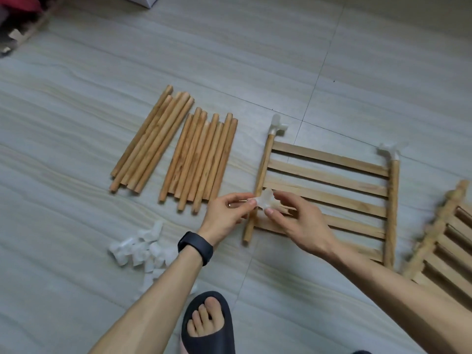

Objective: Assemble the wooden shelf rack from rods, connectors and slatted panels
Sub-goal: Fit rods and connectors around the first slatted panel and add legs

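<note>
Floor [76, 129]: grey tile.

Lower left: heap of white connectors [143, 247], loose on the floor. Beyond it, two batches of loose rods [173, 149] lie side by side.

Left hand [224, 213], with a black wristband [195, 247], pinches one end of a single connector [265, 201]. Right hand [298, 226] pinches the other end. So both hands are grasping the same piece.

The held connector sits over the left side rod [263, 169] of the slatted panel [329, 187], which lies flat on the floor. Left and right side rod [390, 213] each carry a fitted connector at the far end.

Far right: second panel [444, 241], blurred and cut off by the frame edge.
</note>
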The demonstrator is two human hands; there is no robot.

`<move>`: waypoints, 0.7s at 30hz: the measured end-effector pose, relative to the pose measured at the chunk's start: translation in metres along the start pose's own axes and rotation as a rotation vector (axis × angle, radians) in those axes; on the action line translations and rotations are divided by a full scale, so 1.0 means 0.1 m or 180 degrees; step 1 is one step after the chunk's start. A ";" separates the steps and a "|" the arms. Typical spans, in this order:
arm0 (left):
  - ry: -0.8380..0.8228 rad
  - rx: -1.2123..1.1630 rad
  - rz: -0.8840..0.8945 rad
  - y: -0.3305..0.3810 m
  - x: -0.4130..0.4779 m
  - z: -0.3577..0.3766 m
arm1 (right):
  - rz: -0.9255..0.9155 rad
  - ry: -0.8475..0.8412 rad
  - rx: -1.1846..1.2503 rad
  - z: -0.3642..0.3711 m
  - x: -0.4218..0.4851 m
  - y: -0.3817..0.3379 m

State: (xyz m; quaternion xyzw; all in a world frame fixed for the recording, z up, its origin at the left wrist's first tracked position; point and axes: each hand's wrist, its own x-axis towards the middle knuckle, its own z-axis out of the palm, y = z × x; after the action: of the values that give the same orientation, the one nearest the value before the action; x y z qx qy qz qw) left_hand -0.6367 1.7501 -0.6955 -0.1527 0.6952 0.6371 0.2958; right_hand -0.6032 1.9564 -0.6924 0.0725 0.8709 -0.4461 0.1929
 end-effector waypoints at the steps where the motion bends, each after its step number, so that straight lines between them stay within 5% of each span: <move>1: -0.0010 0.0036 0.0020 0.00 -0.01 0.03 | 0.0151 -0.0020 0.0413 0.02 0.00 -0.05; 5: -0.0050 -0.0008 0.0061 0.02 -0.09 0.06 | 0.0613 0.0083 0.1029 0.10 0.04 -0.09; 11: -0.0392 -0.0172 -0.0073 -0.08 -0.20 0.01 | 0.1208 -0.0459 0.2738 0.21 -0.02 -0.03; 21: -0.0040 -0.1174 -0.0683 -0.04 -0.10 0.14 | 0.0963 -0.0120 0.2018 0.16 -0.03 0.01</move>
State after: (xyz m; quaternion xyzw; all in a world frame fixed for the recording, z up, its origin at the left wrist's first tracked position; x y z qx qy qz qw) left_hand -0.6236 1.7611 -0.6931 -0.2733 0.5446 0.7194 0.3333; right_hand -0.5962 1.9441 -0.7003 0.2487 0.6648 -0.6620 0.2408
